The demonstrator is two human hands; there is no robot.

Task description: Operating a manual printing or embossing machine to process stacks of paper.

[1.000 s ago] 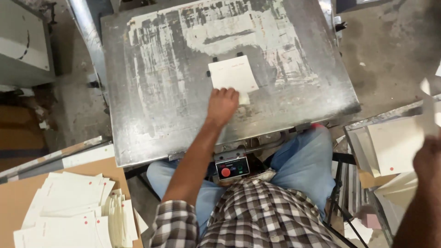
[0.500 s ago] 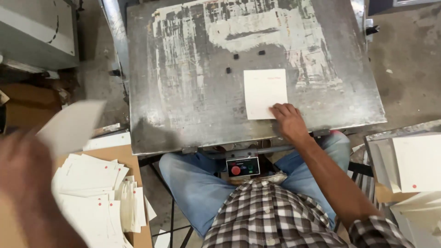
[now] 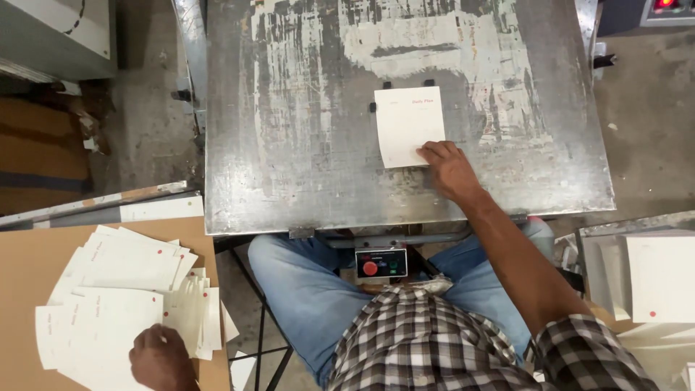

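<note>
A white card (image 3: 405,123) with small red print lies on the worn metal plate (image 3: 304,145), set against small black stops at its top and left edges. My right hand (image 3: 449,170) presses its fingertips on the card's lower right corner. At the lower left, my left hand (image 3: 161,358) rests with curled fingers on a white card atop a loose pile of white cards (image 3: 108,289). The pile is spread on a brown cardboard surface (image 3: 22,275).
A small control box with a red button (image 3: 380,263) hangs under the plate's front edge, above my knees. More white sheets with red dots (image 3: 659,279) are stacked at the right. A grey cabinet (image 3: 51,36) stands at the far left, and concrete floor surrounds the plate.
My left hand left the plate, carried a card leftward and came down on the pile. My right hand brought a fresh card from the right and set it on the plate.
</note>
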